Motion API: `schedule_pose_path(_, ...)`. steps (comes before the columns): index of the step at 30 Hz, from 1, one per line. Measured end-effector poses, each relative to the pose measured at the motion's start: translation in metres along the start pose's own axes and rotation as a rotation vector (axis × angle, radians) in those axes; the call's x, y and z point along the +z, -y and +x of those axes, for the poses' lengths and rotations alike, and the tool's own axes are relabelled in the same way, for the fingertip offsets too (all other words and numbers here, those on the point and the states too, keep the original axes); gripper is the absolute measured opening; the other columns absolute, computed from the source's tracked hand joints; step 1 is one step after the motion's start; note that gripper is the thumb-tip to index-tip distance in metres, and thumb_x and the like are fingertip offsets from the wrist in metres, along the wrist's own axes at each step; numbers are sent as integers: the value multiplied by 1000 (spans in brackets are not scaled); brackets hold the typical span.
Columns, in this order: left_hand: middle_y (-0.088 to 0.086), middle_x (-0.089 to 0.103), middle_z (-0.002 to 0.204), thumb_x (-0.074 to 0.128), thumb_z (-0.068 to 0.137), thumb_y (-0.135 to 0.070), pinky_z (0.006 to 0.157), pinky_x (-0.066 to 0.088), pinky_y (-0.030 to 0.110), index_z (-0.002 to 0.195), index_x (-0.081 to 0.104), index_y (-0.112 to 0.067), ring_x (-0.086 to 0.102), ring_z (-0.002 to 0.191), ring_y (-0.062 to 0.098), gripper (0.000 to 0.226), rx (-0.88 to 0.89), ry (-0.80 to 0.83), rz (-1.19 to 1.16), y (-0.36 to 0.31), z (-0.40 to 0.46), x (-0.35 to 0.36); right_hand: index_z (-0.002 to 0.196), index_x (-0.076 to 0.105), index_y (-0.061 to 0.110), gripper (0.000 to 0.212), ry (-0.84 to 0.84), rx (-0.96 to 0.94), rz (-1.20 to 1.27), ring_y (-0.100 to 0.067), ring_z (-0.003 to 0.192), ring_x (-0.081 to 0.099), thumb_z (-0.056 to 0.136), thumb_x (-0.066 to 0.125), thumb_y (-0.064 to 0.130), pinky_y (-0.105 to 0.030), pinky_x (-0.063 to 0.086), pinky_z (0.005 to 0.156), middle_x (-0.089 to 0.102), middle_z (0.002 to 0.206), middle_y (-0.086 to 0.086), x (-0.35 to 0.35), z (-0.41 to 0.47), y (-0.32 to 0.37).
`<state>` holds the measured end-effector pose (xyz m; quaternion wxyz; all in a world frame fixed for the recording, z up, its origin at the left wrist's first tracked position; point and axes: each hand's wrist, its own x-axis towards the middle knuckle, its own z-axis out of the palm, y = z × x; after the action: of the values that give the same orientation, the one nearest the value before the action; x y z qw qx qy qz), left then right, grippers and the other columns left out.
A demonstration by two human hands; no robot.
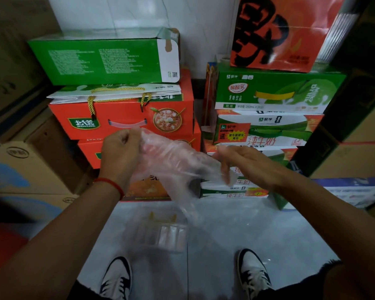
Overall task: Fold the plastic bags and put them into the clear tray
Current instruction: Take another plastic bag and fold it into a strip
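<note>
Both hands hold one clear bag [171, 163] in the air above the floor [247, 230], in front of stacked cartons [126, 118]. The left hand [119, 152] is curled, pinching the bag's upper left end. The right hand [245, 163] has loosely bent fingers [225, 169] in the film at its right end. The bag's long axis runs left to right, slanting down to the right; a loose flap hangs downward. The tray [156, 232] lies on the floor below, just ahead of two shoes [117, 278].
</note>
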<state>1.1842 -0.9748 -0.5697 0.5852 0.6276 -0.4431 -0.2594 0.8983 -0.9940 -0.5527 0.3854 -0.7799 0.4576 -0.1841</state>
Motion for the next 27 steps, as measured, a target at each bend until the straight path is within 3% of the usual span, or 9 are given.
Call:
schedule_pose_path(4,4,23,64,47,105,-49,56,25,28,68,38,-12,28,55,14,53,-18,8,55,2,1,1,63,71,14,73,-37,81,65,2,75,67,94,34,69,-34,42,86,77,85,5,-13,-2,-14)
schedule_pose_path(8,4,36,77,59,82,-79,71,34,38,69,41,-24,39,74,21,59,-171,178,-20,-2,1,6,63,76,10,64,-141,19,126,-4,63,64,94,46,58,-32,40,78,74,70,-3,-17,-7,-19)
schedule_pose_path(11,10,52,79,72,79,-68,70,45,44,79,52,-8,52,75,25,63,-166,246,-121,-3,-1,5,50,65,18,67,-222,6,181,-10,63,62,102,40,53,-34,40,77,71,66,-11,-21,-8,-22)
schedule_pose_path(13,25,65,89,71,90,-51,74,56,54,95,57,6,64,80,34,59,-137,221,-177,-5,-4,6,47,59,19,70,-240,6,207,-13,61,60,106,37,50,-33,39,76,70,64,-14,-23,-9,-24)
schedule_pose_path(16,34,66,95,64,99,-39,74,58,55,99,69,-4,65,80,35,35,-115,127,-168,-7,-2,7,41,55,21,73,-252,18,186,-7,56,56,107,40,46,-33,38,75,65,54,-3,-24,-10,-25)
schedule_pose_path(20,14,60,79,64,100,-29,65,51,33,84,71,-10,59,69,20,26,-123,21,-190,-4,4,7,43,60,20,68,-236,13,174,-29,68,67,100,46,55,-38,48,84,68,59,-9,-25,-10,-29)
schedule_pose_path(22,3,58,72,63,101,-23,57,47,20,81,69,-10,55,58,6,24,-88,-10,-149,-2,4,8,48,67,20,62,-224,-4,187,-31,73,69,95,51,55,-35,53,82,72,65,-12,-25,-10,-27)
schedule_pose_path(25,1,54,65,61,101,-21,57,42,23,85,68,0,47,51,4,27,-43,-62,-101,3,9,4,66,76,10,46,-209,-46,262,-20,74,71,90,62,46,-21,55,73,75,76,-14,-27,-14,-21)
schedule_pose_path(27,-1,51,60,60,101,-27,58,39,27,75,65,-9,45,51,8,32,-5,-94,-76,6,14,-1,80,73,0,36,-199,-78,334,-25,78,73,91,67,34,-24,58,75,75,83,-18,-29,-15,-22)
